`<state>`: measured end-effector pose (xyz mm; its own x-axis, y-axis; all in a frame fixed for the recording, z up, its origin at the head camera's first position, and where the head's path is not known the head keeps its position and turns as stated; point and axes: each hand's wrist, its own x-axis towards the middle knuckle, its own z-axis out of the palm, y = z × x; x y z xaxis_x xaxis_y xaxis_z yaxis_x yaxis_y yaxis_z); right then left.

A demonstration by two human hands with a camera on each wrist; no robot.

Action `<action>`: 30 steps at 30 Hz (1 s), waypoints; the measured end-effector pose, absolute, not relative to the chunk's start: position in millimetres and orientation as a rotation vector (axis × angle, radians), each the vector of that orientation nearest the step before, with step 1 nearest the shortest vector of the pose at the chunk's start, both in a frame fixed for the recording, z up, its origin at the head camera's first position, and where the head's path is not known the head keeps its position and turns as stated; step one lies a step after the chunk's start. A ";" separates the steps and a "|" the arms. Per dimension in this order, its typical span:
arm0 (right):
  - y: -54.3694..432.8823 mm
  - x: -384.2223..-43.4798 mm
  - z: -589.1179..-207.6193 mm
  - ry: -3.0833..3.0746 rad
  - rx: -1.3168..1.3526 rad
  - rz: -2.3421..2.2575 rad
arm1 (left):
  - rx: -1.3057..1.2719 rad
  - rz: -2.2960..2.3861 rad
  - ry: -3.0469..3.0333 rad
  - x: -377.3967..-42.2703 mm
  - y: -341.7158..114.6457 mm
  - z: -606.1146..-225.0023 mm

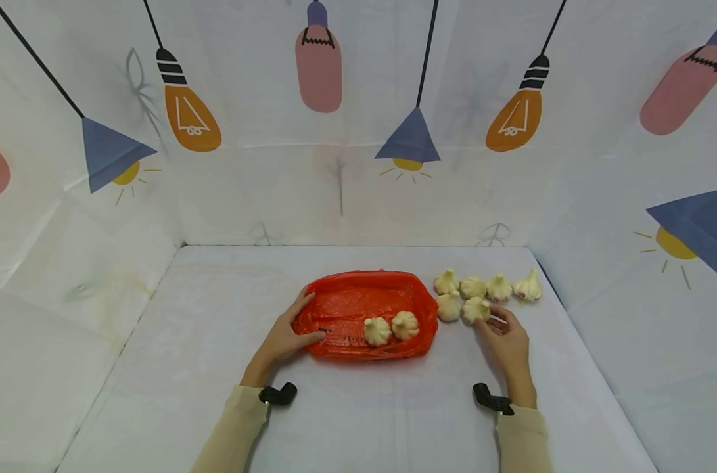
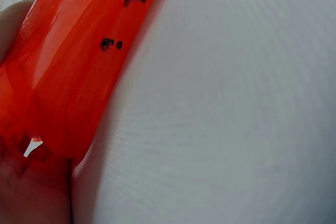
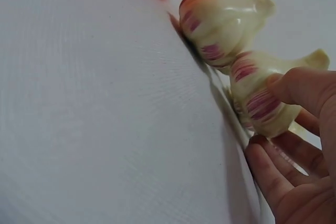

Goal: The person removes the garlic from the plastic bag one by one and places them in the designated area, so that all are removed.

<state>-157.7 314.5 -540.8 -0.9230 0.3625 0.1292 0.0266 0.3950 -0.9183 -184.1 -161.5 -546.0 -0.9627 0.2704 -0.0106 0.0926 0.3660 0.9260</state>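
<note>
A shallow container lined with a red plastic bag [image 1: 346, 299] lies at mid-table, holding two garlic bulbs, one a white bulb [image 1: 377, 332] beside another [image 1: 405, 325]. My left hand [image 1: 287, 335] grips its left end, thumb over the near rim and fingers round the far side. In the left wrist view the red plastic [image 2: 79, 66] with black print fills the hand's span. To the right, my right hand [image 1: 505, 338] pinches a purple-streaked garlic bulb [image 3: 262, 95], thumb on its side and fingers at its base. Another bulb [image 3: 220, 24] sits against it.
Several more garlic bulbs stand in a row behind, the rightmost bulb [image 1: 527, 286] near the table's right edge. A white cloth covers the table [image 1: 382, 414]. White sheets printed with lamps form a wall [image 1: 263, 190] behind and at both sides.
</note>
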 end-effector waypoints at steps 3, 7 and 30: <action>313.6 -158.6 -543.6 -2.370 -0.347 1.516 | 0.308 1.654 2.457 -183.2 -162.6 -546.8; 312.5 -160.4 -545.2 -2.394 -0.361 1.498 | 0.300 1.657 2.456 -182.2 -163.8 -548.0; 310.8 -160.7 -545.0 -2.498 -0.378 1.310 | 0.291 1.683 2.434 -183.7 -160.4 -547.4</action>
<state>-160.7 310.8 -545.0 -0.9221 0.3622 0.1365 0.0938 0.5511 -0.8291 -183.7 -160.4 -547.4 -0.9668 0.2539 -0.0270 0.0644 0.3448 0.9365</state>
